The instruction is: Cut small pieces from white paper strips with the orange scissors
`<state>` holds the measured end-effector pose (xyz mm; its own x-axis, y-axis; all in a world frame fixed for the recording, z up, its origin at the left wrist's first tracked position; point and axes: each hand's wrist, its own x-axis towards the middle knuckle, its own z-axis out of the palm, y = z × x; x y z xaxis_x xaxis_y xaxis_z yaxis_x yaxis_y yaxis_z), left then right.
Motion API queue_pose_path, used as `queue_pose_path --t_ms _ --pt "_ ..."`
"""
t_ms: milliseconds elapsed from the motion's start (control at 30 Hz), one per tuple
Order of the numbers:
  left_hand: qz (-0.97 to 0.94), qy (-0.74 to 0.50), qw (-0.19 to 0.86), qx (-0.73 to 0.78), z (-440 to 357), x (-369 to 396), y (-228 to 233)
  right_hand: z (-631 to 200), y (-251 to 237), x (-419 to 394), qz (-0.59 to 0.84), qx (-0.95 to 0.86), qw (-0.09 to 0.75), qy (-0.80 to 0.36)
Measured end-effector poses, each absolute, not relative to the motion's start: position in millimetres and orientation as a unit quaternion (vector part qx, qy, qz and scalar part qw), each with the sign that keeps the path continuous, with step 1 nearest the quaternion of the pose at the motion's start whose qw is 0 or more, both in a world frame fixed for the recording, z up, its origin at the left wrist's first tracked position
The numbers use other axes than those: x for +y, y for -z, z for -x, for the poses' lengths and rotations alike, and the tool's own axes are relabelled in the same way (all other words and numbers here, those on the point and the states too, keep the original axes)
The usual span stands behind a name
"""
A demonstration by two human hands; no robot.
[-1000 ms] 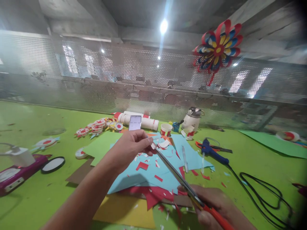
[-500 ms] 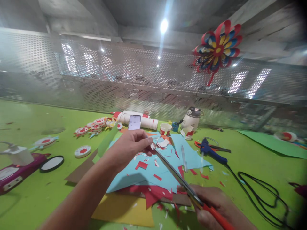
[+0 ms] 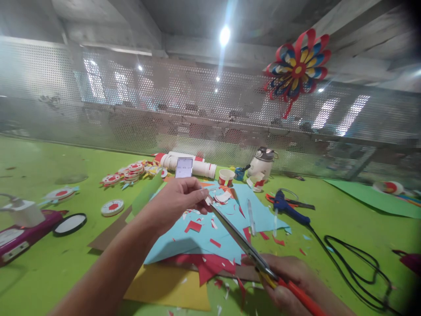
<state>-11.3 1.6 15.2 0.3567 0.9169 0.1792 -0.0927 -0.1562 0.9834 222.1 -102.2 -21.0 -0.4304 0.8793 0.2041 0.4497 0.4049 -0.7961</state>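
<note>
Above the green surface (image 3: 49, 263), left hand (image 3: 177, 202) pinches a small paper scrap (image 3: 209, 200) at its fingertips, up and away from the body. Scissors (image 3: 243, 245) run long-axis diagonally from scrap down-right to right hand (image 3: 289, 281), grip wrapped round red handles; blades nearly together, tips at scrap.

Glaring ceiling lamp (image 3: 224, 35), warped edges
</note>
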Motion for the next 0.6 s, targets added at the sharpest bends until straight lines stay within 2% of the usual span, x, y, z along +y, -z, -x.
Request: queue_pose_path --t_ms 200,600 --pt "-0.609 -0.455 0.56 0.329 11.5 3.7 -14.3 -224.7 21.1 -101.9 0.433 -0.795 0.302 -0.298" --pt "-0.617 -0.421 0.555 0.367 12.4 -1.8 -21.9 -224.1 17.5 -98.6 0.366 -0.808 0.331 -0.321"
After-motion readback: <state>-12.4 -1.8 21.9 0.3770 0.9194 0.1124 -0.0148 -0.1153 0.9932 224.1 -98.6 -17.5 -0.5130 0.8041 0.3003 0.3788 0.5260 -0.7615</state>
